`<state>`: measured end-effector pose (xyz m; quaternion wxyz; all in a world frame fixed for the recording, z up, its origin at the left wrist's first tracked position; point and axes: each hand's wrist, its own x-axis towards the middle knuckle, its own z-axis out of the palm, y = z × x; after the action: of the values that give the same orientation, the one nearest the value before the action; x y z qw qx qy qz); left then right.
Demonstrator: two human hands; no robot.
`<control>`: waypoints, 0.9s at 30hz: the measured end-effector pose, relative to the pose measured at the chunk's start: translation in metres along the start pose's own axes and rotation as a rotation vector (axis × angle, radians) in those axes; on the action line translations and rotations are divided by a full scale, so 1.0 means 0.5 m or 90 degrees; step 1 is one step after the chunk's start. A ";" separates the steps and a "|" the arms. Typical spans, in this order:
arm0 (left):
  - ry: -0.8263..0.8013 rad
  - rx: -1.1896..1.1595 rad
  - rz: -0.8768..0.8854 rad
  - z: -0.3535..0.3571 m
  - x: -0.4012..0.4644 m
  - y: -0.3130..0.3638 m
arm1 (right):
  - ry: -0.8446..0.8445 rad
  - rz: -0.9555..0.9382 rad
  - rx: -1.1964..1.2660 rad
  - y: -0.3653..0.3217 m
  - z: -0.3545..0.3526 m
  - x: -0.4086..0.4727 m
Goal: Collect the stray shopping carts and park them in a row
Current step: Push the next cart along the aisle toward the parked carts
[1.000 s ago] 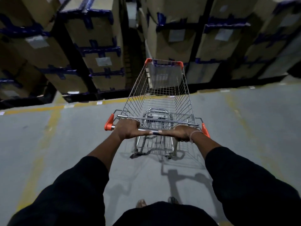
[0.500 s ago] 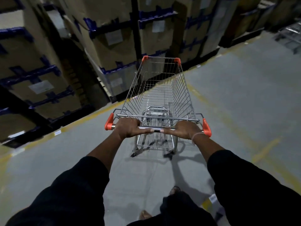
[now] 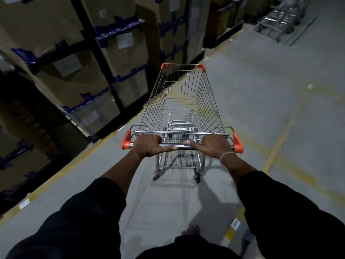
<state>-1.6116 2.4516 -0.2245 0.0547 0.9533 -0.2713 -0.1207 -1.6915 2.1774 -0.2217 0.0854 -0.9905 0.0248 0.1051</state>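
Observation:
An empty wire shopping cart [image 3: 182, 101] with orange corner caps rolls on the grey floor straight ahead of me. My left hand [image 3: 148, 145] grips the left part of its metal handle bar [image 3: 182, 146]. My right hand [image 3: 212, 146] grips the right part of the same bar, a thin band on its wrist. Both thumbs lie along the bar and nearly meet at its middle. Far off at the top right stand other metal carts [image 3: 280, 17], dim and blurred.
Tall racks of cardboard boxes [image 3: 84, 58] with blue strapping line the left side, behind a yellow floor line [image 3: 78, 159]. Open grey floor [image 3: 270, 86] with worn yellow markings stretches ahead and to the right. My foot [image 3: 192, 229] shows below.
The cart and my view have swung to the right: the racks slid from straight ahead to the left, and the aisle with the far carts has come into view. Both hands keep their grip.

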 end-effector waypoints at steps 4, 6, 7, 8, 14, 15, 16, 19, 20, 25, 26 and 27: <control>0.014 0.013 0.042 -0.015 0.120 0.041 | 0.037 0.084 0.015 0.083 -0.006 0.057; 0.026 0.017 0.060 -0.022 0.179 0.056 | 0.043 0.111 0.013 0.119 -0.015 0.086; 0.029 0.015 0.067 -0.025 0.209 0.064 | 0.044 0.121 0.010 0.137 -0.021 0.100; 0.029 0.014 0.074 -0.029 0.238 0.071 | 0.046 0.127 0.008 0.155 -0.027 0.112; 0.026 0.018 0.129 -0.060 0.416 0.130 | 0.072 0.176 -0.002 0.269 -0.055 0.193; 0.022 0.018 0.138 -0.064 0.448 0.141 | 0.076 0.190 0.003 0.291 -0.060 0.208; 0.018 0.019 0.148 -0.069 0.483 0.154 | 0.079 0.201 0.006 0.315 -0.064 0.225; 0.009 0.029 0.180 -0.087 0.599 0.194 | 0.084 0.221 -0.004 0.391 -0.090 0.282; 0.007 0.033 0.190 -0.092 0.639 0.209 | 0.088 0.230 -0.011 0.419 -0.099 0.302; -0.022 0.022 0.227 -0.122 0.840 0.289 | 0.120 0.286 -0.003 0.564 -0.137 0.401; -0.039 0.018 0.236 -0.130 0.877 0.306 | 0.112 0.299 0.004 0.594 -0.145 0.422; -0.055 0.018 0.247 -0.138 0.913 0.324 | 0.104 0.311 0.008 0.622 -0.154 0.442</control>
<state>-1.2993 2.0747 -0.2221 0.0517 0.8779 -0.4536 -0.1448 -1.4809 1.8511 -0.2454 0.0615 -0.9596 0.2712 0.0419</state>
